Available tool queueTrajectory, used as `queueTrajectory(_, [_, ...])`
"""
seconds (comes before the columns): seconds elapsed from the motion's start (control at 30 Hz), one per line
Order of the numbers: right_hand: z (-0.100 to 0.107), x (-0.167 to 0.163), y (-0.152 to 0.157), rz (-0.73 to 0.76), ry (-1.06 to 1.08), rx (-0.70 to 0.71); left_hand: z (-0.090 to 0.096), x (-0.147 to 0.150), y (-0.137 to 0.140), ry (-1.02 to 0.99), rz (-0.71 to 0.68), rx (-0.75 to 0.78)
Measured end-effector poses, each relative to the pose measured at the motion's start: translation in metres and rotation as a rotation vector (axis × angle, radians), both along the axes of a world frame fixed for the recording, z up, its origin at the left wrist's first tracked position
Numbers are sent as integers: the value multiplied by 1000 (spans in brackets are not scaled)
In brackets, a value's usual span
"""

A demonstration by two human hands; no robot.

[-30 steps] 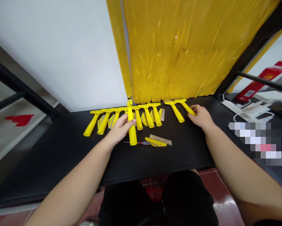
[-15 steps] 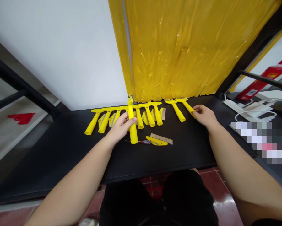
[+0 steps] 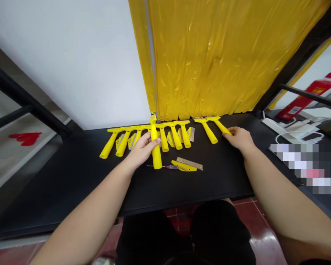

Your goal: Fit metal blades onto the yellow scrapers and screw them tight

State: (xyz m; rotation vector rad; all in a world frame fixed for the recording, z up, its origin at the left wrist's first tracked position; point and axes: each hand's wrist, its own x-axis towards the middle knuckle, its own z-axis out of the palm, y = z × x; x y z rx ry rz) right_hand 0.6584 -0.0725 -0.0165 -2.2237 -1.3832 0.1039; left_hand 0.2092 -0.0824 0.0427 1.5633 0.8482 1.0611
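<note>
My left hand (image 3: pixel 142 149) is closed round a yellow scraper handle (image 3: pixel 156 156), held upright above the black table. At the right end of the row, my right hand (image 3: pixel 239 137) pinches the lower end of another yellow scraper handle (image 3: pixel 220 125), which lies on the table. A similar handle (image 3: pixel 209 132) lies just left of that one. Several more yellow handles (image 3: pixel 176 136) stretch leftward along the back, with small yellow plates and metal blades between them. In front lie a screwdriver (image 3: pixel 171 167), a yellow plate (image 3: pixel 185 166) and a metal blade (image 3: pixel 190 163).
Yellow plastic sheeting (image 3: pixel 215 66) and a white panel (image 3: pixel 71 55) rise behind the black table (image 3: pixel 209 184). On the right are a white power strip (image 3: pixel 281 129) with cables and a red bottle (image 3: pixel 309 95). A black frame bar (image 3: pixel 44 121) stands at left.
My right hand has shifted slightly left on the rightmost handle, and the handle's near end is now more covered by the fingers. My left hand and its handle have barely moved.
</note>
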Motion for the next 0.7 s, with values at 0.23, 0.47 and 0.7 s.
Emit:
queueTrajectory(0.23, [-1,-1,1,10,-5,12,0,0,0,1,-5,-16])
queueTrajectory(0.47, [4,-5,-2,9,13,-28,-2,-1,0,-9,-10,-22])
queueTrajectory(0.7, [10,-11,-6,26,17,-55,1,-1,-1,-3,-31,-44])
